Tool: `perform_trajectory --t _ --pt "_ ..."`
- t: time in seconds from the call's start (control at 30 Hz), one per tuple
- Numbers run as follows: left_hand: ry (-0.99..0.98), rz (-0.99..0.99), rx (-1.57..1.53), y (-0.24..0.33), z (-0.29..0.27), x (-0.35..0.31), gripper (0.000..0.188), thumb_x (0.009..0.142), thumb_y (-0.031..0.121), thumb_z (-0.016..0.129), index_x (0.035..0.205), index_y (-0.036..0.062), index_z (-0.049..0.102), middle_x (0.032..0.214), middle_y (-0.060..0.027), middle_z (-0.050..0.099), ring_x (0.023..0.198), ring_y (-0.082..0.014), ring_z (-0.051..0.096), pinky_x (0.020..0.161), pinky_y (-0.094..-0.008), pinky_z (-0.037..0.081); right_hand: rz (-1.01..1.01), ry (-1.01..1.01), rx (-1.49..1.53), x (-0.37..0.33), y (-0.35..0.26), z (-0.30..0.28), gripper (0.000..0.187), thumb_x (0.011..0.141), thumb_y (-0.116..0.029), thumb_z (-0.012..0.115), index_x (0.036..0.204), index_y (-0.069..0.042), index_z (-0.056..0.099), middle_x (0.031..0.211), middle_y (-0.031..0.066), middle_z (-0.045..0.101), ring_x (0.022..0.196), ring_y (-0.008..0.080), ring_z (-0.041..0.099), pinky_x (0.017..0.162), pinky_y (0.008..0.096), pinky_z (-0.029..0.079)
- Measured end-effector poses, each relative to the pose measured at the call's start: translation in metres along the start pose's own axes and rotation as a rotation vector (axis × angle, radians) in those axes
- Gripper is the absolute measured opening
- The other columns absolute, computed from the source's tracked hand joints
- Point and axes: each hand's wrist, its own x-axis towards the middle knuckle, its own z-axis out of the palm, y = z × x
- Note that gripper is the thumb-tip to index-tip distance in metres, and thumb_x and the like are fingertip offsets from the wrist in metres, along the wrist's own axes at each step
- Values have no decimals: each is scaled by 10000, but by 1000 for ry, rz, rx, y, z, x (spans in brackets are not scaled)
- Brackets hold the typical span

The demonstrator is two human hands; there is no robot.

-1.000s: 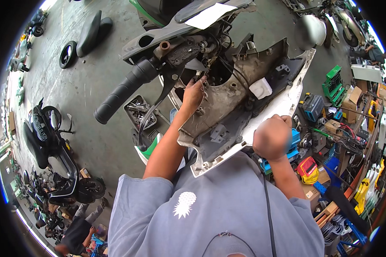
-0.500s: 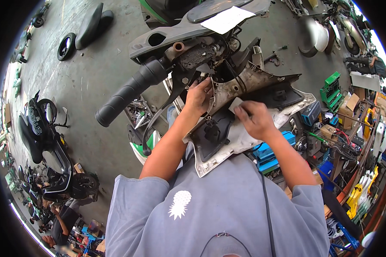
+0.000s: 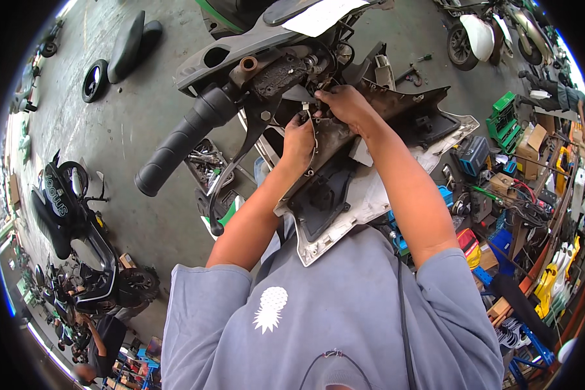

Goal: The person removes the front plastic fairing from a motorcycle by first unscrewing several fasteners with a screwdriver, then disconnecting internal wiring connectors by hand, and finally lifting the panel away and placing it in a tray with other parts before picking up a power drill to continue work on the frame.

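Observation:
In front of me is a scooter's handlebar section with a black grip [image 3: 188, 136], a brake lever [image 3: 231, 179] and a grimy master cylinder [image 3: 279, 81]. My left hand [image 3: 299, 142] is closed below it, fingertips pinching a thin wire with a small white connector [image 3: 307, 106]. Reaching across from the right, my right hand [image 3: 348, 107] is closed at the wiring under the master cylinder; what its fingertips grip is hidden. Beneath my right forearm, a small pale flat piece [image 3: 361, 153] rests against the inside of the white-edged body panel [image 3: 370, 198].
A white paper [image 3: 322, 16] lies atop the scooter. A parts tray [image 3: 208, 164] sits on the floor beyond the lever. At right are a green crate [image 3: 502, 123], a blue toolbox [image 3: 472, 156] and crowded shelving. A black scooter [image 3: 84, 240] and a loose tire [image 3: 95, 81] are at left.
My right hand has left the pale piece at the panel and moved up and left to the wiring beside my left hand. The left hand stays near the connector.

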Motion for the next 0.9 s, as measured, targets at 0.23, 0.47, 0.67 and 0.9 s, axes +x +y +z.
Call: perform_trajectory --t 0.23,0.47,0.67,0.9 --pt "63 219 -58 -20 1 8 129 862 77 633 959 -6 608 788 -17 631 633 -65 541 551 -219 433 40 119 146 -4 12 5 313 839 -302 662 809 9 638 617 43 552 506 111 455 443 321 351" --pt "24 264 -36 -22 -4 16 142 839 67 658 944 -19 619 790 -34 633 655 -87 550 573 -241 449 -35 153 49 -8 17 7 313 868 -282 628 861 30 650 629 31 559 517 105 460 448 317 365" --pt "-38 197 -38 -21 -6 22 146 830 67 665 944 -14 621 809 -43 642 675 -106 571 609 -245 463 -132 122 81 15 45 10 286 872 -232 607 921 44 660 745 80 645 665 111 537 611 290 435" --pt "-13 164 -163 -21 -3 21 155 830 56 657 948 -4 576 813 -34 629 704 -99 569 643 -228 445 -178 233 78 8 39 16 270 847 -212 605 918 44 651 773 137 649 692 193 579 637 328 450"
